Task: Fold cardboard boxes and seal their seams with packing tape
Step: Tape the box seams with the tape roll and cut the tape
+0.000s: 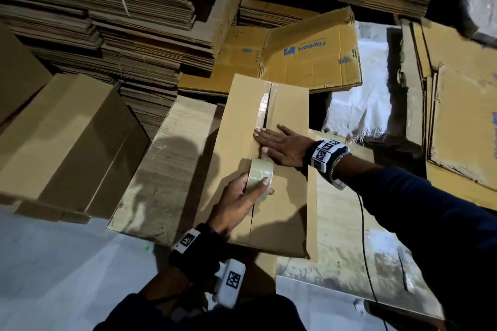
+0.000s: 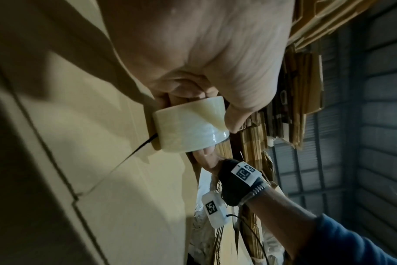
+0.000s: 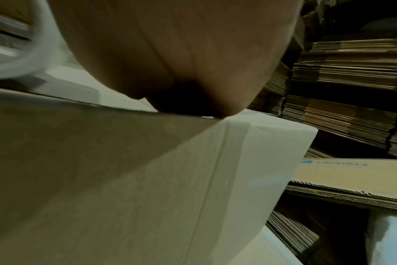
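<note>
Fingers [image 1: 265, 181] of our left hand [image 1: 236, 200] grip tape roll [image 1: 260, 172]; right hand [image 1: 279, 146] presses flat on box [image 1: 289, 105] seam [image 1: 265, 113]: far half taped, near half left.

Seam's middle stretch under the flat right hand [image 1: 279, 146] — tape roll [image 1: 260, 177] core behind left-hand fingers [image 1: 256, 191].

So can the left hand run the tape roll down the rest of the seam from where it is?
Probably yes. The left hand grips the tape roll right on the seam, and the untaped stretch toward the person lies bare. The right hand presses flat farther up, out of that path.
</note>
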`<state>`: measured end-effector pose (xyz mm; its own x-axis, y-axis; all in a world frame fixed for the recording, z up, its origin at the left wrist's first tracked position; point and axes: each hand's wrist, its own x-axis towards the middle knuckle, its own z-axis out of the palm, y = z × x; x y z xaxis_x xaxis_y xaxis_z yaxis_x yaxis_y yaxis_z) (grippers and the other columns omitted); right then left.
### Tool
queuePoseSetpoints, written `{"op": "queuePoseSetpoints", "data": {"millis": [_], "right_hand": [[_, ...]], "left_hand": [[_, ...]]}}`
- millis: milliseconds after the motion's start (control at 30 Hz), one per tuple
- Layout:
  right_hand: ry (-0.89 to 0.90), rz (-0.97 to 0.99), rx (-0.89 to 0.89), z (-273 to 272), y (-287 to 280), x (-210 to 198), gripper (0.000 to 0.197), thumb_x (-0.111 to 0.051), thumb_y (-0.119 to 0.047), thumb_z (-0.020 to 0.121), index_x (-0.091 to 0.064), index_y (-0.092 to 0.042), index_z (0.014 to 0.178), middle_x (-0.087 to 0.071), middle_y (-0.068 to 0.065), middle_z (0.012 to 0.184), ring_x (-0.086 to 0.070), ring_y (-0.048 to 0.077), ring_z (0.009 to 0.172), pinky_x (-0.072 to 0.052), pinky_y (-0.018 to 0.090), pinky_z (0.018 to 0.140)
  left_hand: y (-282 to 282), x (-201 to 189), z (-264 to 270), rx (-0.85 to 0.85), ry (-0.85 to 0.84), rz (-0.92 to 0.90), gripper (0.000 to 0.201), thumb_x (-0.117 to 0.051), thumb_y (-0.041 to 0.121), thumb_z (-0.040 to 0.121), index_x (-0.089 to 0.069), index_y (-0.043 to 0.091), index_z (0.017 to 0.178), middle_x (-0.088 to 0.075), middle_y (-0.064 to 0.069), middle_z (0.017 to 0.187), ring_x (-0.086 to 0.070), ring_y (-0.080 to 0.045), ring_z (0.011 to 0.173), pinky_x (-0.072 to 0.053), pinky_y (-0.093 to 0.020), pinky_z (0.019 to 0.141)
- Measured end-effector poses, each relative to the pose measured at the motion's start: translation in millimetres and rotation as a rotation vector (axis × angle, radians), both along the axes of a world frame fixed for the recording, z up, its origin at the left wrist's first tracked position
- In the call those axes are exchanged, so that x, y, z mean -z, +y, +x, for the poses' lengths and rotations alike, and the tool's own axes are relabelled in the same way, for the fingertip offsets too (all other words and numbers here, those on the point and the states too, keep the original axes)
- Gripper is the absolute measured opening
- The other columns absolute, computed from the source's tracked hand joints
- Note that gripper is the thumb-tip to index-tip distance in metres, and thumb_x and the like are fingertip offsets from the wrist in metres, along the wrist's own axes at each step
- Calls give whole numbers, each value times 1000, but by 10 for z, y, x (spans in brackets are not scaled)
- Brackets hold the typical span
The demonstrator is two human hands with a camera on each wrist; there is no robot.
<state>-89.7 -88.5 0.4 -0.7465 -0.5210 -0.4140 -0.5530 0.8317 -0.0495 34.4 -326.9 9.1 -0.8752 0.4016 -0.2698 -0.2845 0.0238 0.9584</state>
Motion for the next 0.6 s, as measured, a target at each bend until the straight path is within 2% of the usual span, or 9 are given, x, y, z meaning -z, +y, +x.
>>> {"op": "queuePoseSetpoints", "data": {"millis": [67,133,200,267,333,367,433,533,600], "right_hand": [[-20,-7,26,-9,-14,-19,66,4,-55,105,9,-28,165,8,-7,173,7,7,158,7,48,128],[-33,-30,63,12,-57,-69,65,-3,-53,108,2,-25,166,3,-5,173,4,8,159,5,48,129],[-8,-91,112,55,-157,-171,68,-5,-52,109,-12,-17,166,-8,3,173,-4,12,159,-2,46,130],[39,-164,181,102,-280,-285,66,-11,-50,112,-29,-12,162,-24,11,169,-19,19,158,-8,38,130],[101,-225,246,146,-394,-351,66,-15,-54,111,-43,-14,156,-39,12,163,-34,25,152,-19,35,125],[114,-245,275,161,-432,-333,69,-15,-57,110,-42,-14,156,-39,13,163,-35,27,151,-23,38,125],[82,-204,298,179,-487,-261,74,-14,-61,108,-23,-13,164,-22,14,170,-21,27,157,-19,47,128],[18,1,258,200,-522,-105,76,-9,-59,106,3,-13,166,7,11,173,5,25,160,-5,54,128],[-28,22,286,226,-532,-127,73,-9,-57,107,7,-15,165,12,8,173,9,22,159,-1,53,128]], "left_hand": [[-46,-21,25,45,16,11,20,-65,29,103,-69,17,119,-80,-5,102,-72,-16,99,-53,-32,86],[-93,-48,23,63,2,44,20,-63,24,105,-69,12,120,-80,-8,102,-72,-16,98,-53,-30,84],[-106,-58,32,78,-14,44,25,-62,30,105,-70,10,118,-80,-7,103,-71,-15,97,-54,-29,82],[-95,-18,60,90,-41,55,28,-65,37,103,-72,14,118,-80,-6,105,-72,-18,98,-57,-37,85],[-95,32,103,88,-51,73,29,-66,39,102,-70,18,121,-80,-6,108,-73,-21,102,-57,-46,92],[-104,51,118,88,-46,73,30,-66,41,102,-70,18,122,-80,-5,109,-74,-22,105,-56,-48,96],[-134,65,131,96,-36,69,35,-67,49,99,-69,22,122,-79,-3,112,-73,-23,109,-54,-53,103],[-193,71,158,90,-14,58,41,-65,57,96,-70,23,118,-79,-5,109,-74,-28,105,-55,-58,99],[-206,95,163,83,18,41,47,-65,61,93,-70,19,116,-79,-6,105,-75,-28,101,-57,-59,95]]}}
